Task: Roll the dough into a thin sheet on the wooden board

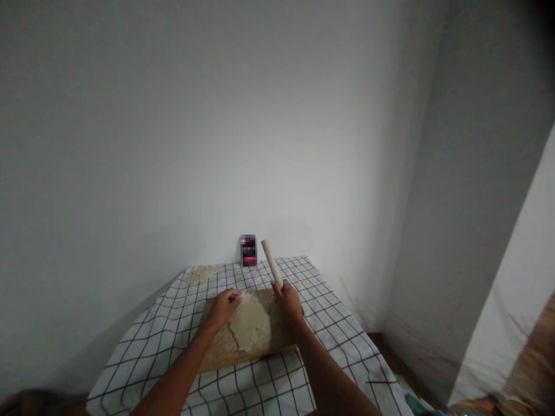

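A flat, uneven sheet of dough point(251, 323) lies on a wooden board point(212, 358). My left hand point(225, 306) is at the dough's upper left edge, its fingers pinched together on that edge. My right hand point(288, 299) grips a pale wooden rolling pin point(272, 263) by its lower end. The pin is tilted up and away, its far end raised above the table and clear of the dough.
A black-and-white checked cloth point(338, 341) covers the table. Another flat piece of dough point(202, 274) lies at the back left. A blurred dark and pink upright object point(248, 251) stands at the back, against the white wall point(277, 144).
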Demonstrator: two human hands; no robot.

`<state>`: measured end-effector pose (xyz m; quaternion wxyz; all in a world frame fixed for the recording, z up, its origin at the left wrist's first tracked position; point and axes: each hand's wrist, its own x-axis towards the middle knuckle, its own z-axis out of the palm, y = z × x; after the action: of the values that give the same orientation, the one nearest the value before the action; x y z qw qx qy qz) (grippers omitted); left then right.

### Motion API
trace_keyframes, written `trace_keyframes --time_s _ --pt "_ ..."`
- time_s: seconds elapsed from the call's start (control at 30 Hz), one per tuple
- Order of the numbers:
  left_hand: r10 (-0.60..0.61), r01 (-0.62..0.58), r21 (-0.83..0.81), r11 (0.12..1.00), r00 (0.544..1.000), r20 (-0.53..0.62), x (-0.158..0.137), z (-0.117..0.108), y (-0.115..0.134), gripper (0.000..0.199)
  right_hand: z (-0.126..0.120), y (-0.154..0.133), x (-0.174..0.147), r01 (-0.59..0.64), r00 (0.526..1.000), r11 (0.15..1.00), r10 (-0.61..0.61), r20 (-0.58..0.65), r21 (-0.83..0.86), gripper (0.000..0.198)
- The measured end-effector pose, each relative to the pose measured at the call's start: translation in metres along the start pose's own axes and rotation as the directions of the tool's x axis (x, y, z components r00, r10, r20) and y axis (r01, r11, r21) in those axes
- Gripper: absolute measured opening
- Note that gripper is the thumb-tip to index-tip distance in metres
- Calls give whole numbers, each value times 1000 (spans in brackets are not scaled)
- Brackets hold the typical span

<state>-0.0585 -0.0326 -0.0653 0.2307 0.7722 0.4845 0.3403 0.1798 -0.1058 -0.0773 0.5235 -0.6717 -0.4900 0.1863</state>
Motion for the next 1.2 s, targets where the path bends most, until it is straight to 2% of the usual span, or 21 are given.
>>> trace_keyframes --time_s 0.07,0.13,0.23,0.33,0.43,0.57,0.8,1.2 --pt "63 -66 103 992 997 38 -9 -6 -6 37 2 3 1 6 1000 1000 -5 3 -8 34" --pt "99 -128 295 947 989 111 -19 -12 -13 47 3 6 2 11 1000 1000 -10 4 -15 35" --pt "59 -173 494 852 970 238 -33 -24 -21 56 4 8 3 26 1000 999 -26 -3 -39 36" --pt "46 -221 483 847 937 348 -43 -40 -18 58 5 9 3 22 1000 998 -23 -7 -66 36" --pt "49 -251 469 847 915 401 -52 -50 -6 61 4 8 2 19 1000 998 -20 -6 -60 35" --pt "56 -265 512 817 920 387 -67 -48 6 62 2 4 -2 10 1000 999 -10 -6 -51 36" --pt "121 -304 580 756 935 333 -86 -35 10 63 1 2 -2 7 1000 998 -7 12 -59 35" --pt "140 -262 563 784 958 251 -61 -18 21 60 4 9 3 12 1000 999 -12 16 -50 35"
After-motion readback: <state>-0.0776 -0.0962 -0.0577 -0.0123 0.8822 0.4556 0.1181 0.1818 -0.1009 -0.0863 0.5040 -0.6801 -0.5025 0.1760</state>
